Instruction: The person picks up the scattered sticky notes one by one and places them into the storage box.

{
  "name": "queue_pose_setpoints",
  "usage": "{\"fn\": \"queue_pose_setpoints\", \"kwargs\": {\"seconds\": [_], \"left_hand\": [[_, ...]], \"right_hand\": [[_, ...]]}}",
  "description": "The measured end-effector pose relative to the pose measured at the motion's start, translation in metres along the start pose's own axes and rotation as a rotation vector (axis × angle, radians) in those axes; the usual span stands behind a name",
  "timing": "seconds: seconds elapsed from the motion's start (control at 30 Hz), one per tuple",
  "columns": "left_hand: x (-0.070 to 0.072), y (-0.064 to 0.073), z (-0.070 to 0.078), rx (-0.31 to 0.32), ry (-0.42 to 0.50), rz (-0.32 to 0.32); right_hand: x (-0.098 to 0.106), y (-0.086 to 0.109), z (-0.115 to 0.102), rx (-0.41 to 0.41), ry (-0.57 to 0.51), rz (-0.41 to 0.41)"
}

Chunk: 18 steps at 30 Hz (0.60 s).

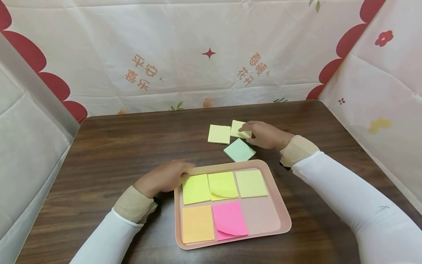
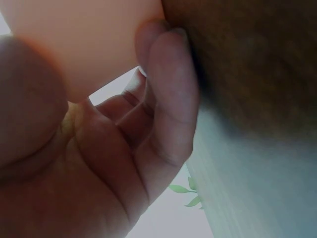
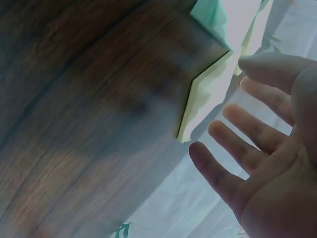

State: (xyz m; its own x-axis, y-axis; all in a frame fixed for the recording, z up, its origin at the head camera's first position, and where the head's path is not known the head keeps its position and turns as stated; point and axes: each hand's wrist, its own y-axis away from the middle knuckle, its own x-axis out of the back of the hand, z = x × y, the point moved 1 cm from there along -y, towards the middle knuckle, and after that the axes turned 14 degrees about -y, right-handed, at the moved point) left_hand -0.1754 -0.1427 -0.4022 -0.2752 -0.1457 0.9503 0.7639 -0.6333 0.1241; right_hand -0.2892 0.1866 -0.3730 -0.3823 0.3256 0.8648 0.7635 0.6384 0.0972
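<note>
My left hand (image 1: 166,176) grips the far left corner of a pink tray (image 1: 285,220), thumb on one side of its wall and curled fingers on the other, as the left wrist view shows. On the tray lie two bright yellow sticky note pads (image 1: 196,189), a pale yellow-green pad (image 1: 252,183), an orange pad (image 1: 197,223) and a pink pad (image 1: 229,218) with a lifted edge. Over a pale yellow pad (image 1: 238,129) behind the tray reaches my right hand (image 1: 265,135). Its fingers (image 3: 237,144) are spread and fairly straight beside that pad, pinching nothing.
Another pale yellow pad (image 1: 219,134) lies left of the one under my right hand. A mint green pad (image 1: 239,150) sits turned like a diamond just behind the tray. The dark wooden table (image 1: 132,143) ends at a printed cloth (image 1: 184,44) along the back.
</note>
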Motion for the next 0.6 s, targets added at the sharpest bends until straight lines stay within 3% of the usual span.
{"fn": "queue_pose_setpoints", "kwargs": {"seconds": [0.2, 0.6], "left_hand": [[0.000, 0.000, 0.000, 0.015, -0.004, -0.011], [-0.001, -0.001, 0.000, 0.001, -0.008, -0.004]], "right_hand": [[-0.004, -0.002, 0.007, -0.036, 0.007, -0.038], [-0.011, -0.003, 0.013, 0.032, 0.070, 0.062]]}}
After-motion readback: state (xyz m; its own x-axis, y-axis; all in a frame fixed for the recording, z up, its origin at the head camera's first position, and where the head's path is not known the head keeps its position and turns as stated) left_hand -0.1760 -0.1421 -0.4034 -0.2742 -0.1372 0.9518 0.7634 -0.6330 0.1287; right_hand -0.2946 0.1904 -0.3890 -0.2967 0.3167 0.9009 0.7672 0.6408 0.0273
